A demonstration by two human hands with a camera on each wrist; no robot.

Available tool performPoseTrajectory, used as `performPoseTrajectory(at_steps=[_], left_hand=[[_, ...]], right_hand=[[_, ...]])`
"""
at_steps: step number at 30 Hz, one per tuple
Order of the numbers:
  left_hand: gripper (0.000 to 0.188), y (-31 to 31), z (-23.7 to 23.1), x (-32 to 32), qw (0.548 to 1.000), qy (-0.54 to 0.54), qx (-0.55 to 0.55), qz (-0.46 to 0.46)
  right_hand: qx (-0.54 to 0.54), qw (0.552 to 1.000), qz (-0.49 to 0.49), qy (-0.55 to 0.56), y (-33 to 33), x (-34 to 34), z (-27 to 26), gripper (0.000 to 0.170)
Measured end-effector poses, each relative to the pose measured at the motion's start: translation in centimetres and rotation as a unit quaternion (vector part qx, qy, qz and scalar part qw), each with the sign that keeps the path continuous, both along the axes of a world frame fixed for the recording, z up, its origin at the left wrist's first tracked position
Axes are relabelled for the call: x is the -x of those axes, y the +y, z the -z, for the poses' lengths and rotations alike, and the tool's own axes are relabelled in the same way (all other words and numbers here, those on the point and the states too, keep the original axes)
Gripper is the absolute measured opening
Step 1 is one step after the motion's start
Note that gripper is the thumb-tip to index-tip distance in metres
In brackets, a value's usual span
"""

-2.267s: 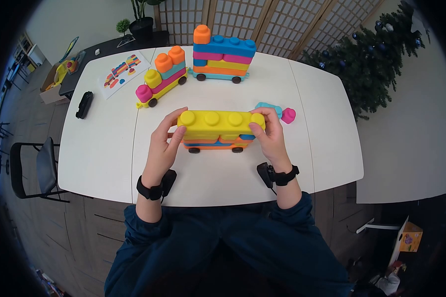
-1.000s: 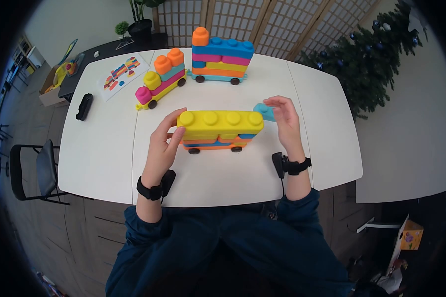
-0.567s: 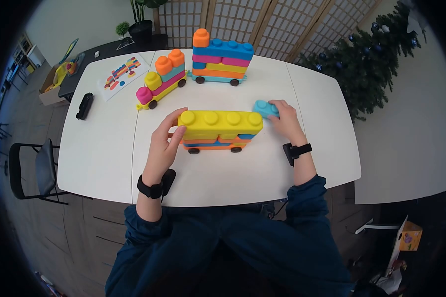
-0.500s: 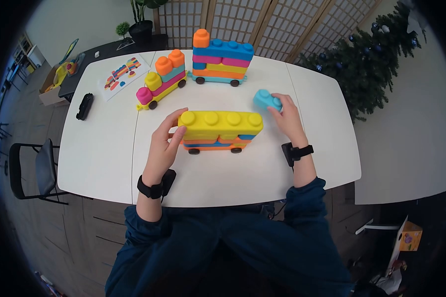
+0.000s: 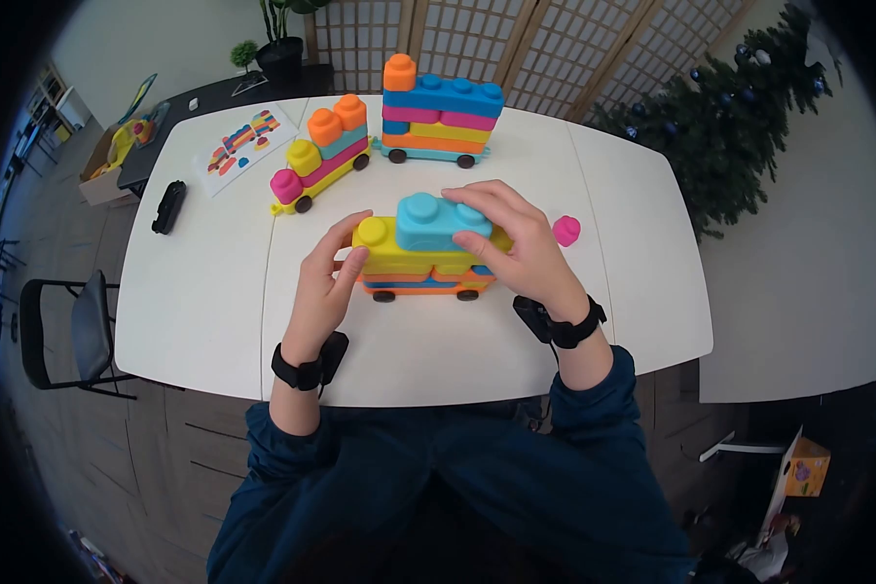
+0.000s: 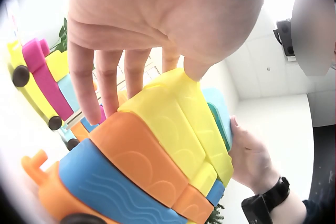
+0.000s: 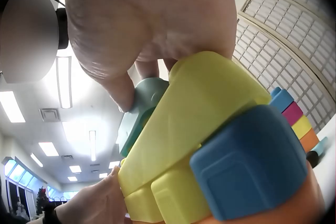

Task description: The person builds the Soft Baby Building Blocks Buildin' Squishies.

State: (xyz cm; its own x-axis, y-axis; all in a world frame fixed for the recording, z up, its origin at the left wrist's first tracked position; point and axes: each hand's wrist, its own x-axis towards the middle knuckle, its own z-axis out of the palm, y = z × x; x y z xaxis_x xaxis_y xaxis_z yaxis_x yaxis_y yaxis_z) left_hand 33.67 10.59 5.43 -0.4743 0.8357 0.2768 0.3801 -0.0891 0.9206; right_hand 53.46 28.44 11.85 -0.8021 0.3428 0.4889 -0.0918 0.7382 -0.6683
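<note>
A wheeled block stack stands near the middle of the table, topped by a long yellow block. My left hand grips the stack's left end, thumb in front and fingers behind. With thumb and fingers, my right hand pinches a light-blue block on top of the yellow one, one yellow stud showing to its left. In the left wrist view the light-blue block is at the yellow block's top. Whether it is fully pressed down I cannot tell. The right wrist view shows a blue block at the stack's right end.
A pink block lies to the right. Behind stand a small block vehicle and a taller wheeled stack. A printed picture sheet and a black object lie at the left of the white table.
My right hand has lifted the light-blue block from the table's right part and brought it left onto the yellow block. The pink block shows again. My left hand has kept its place.
</note>
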Motion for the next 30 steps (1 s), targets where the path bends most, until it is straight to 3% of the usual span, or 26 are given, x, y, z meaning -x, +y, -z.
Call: performPoseTrajectory(at_steps=[11,13,17,19,21,22,24,30], left_hand=[[0.039,0.0,-0.1,0.0,1.0,-0.001,0.005,-0.003],[0.039,-0.1,-0.2,0.0,1.0,0.0,0.003,-0.001],[0.039,0.0,-0.2,0.0,1.0,-0.005,0.009,0.003],[0.039,0.0,0.1,0.2,1.0,0.002,0.0,0.004],[0.039,0.0,0.2,0.2,1.0,0.008,-0.009,0.005],[0.039,0.0,0.1,0.2,1.0,0.008,-0.01,0.007],[0.039,0.1,0.1,0.3,1.0,0.008,-0.012,0.01],[0.039,0.1,0.0,0.1,1.0,-0.006,0.011,0.006]], right_hand=[[-0.041,0.999,0.016,0.022,-0.5,-0.1,1.2,0.041],[-0.034,0.999,0.022,-0.019,-0.7,-0.3,0.9,0.046],[0.005,1.0,0.007,0.019,0.9,-1.1,1.6,0.051],[0.087,0.985,0.108,0.104,3.4,-2.9,2.7,0.055],[0.036,0.973,0.228,0.026,6.3,-5.2,3.7,0.057],[0.036,0.973,0.228,0.026,7.8,-6.5,4.7,0.057],[-0.048,0.931,0.34,-0.125,10.4,-8.7,7.3,0.057],[-0.02,0.905,0.355,-0.234,11.9,-10.8,11.2,0.05]])
